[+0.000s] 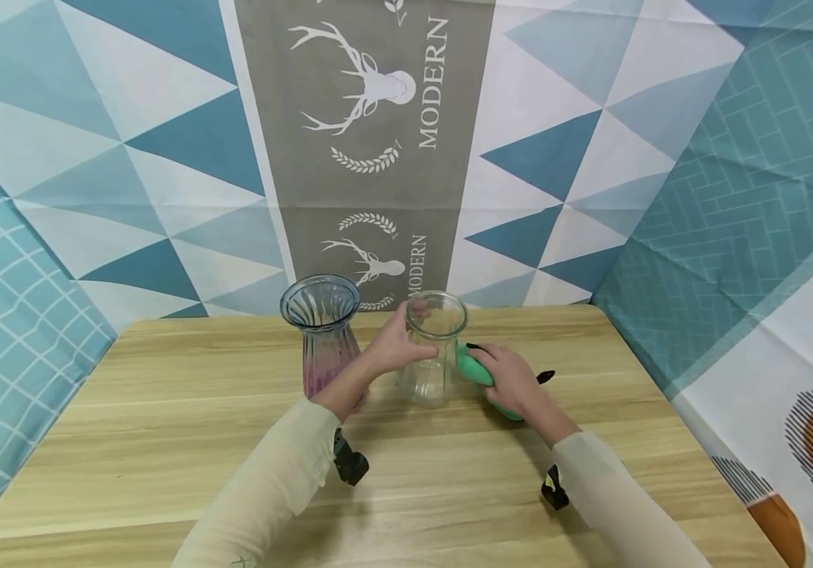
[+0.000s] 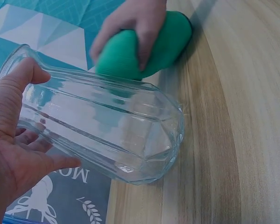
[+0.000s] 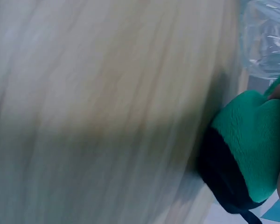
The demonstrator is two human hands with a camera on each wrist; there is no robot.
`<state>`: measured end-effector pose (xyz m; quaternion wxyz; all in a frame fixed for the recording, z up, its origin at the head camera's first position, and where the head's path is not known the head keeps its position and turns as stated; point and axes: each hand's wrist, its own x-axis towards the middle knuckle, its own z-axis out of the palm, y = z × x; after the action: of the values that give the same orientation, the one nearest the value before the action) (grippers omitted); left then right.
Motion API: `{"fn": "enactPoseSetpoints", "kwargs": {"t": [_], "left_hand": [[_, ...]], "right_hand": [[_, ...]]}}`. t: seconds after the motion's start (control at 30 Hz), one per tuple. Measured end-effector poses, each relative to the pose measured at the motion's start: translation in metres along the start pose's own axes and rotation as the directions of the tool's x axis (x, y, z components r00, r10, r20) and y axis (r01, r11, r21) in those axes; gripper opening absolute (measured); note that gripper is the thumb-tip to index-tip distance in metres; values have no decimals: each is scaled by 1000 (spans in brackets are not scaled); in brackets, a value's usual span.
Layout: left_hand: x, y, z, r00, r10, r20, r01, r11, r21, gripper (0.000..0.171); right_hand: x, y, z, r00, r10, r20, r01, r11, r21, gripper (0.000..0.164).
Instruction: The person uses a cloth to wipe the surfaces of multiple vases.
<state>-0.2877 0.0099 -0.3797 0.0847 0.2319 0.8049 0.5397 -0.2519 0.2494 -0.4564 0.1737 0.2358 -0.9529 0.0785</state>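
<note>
My left hand point(image 1: 397, 343) grips a clear glass vase point(image 1: 432, 379) just under its flared rim. In the left wrist view, fingers curl about the neck of the ribbed vase point(image 2: 107, 121), whose base is close to the tabletop. My right hand point(image 1: 509, 381) holds a soft green plush item point(image 1: 476, 368) with black parts, right beside the vase. The right wrist view shows its fuzzy green cover point(image 3: 252, 135), a black section and a thin black cord end; the hand hides part of it. A second vase point(image 1: 321, 339), bluish above and pink below, stands left of the left hand.
The wooden tabletop point(image 1: 165, 442) runs up to a patterned cloth backdrop point(image 1: 364, 181) behind the vases. Tiled-pattern cloths point(image 1: 16, 315) hang along the sides. A black wrist camera point(image 1: 350, 459) sits under the left sleeve, and another point(image 1: 554, 489) at the right sleeve.
</note>
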Motion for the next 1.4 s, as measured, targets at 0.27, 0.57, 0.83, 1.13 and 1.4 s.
{"fn": "enactPoseSetpoints", "kwargs": {"t": [0.27, 0.57, 0.83, 1.13, 1.4], "left_hand": [[4, -7, 1, 1000, 16, 0, -16, 1000, 10, 81], [3, -7, 5, 1000, -4, 15, 4, 1000, -14, 79], [3, -7, 6, 999, -7, 34, 8, 1000, -27, 79], [5, -9, 4, 999, 10, 32, -9, 1000, -28, 80], [4, -8, 0, 1000, 15, 24, -14, 1000, -16, 79]], "right_hand": [[-5, 7, 2, 996, 14, 90, -5, 995, -98, 64], [13, 3, -18, 942, 312, -127, -214, 846, 488, 50], [29, -4, -16, 942, 268, -203, -138, 859, 493, 49], [25, 0, -2, 985, 165, -53, -144, 951, 275, 51], [17, 4, 0, 971, 132, 198, -133, 991, -7, 60]]}}
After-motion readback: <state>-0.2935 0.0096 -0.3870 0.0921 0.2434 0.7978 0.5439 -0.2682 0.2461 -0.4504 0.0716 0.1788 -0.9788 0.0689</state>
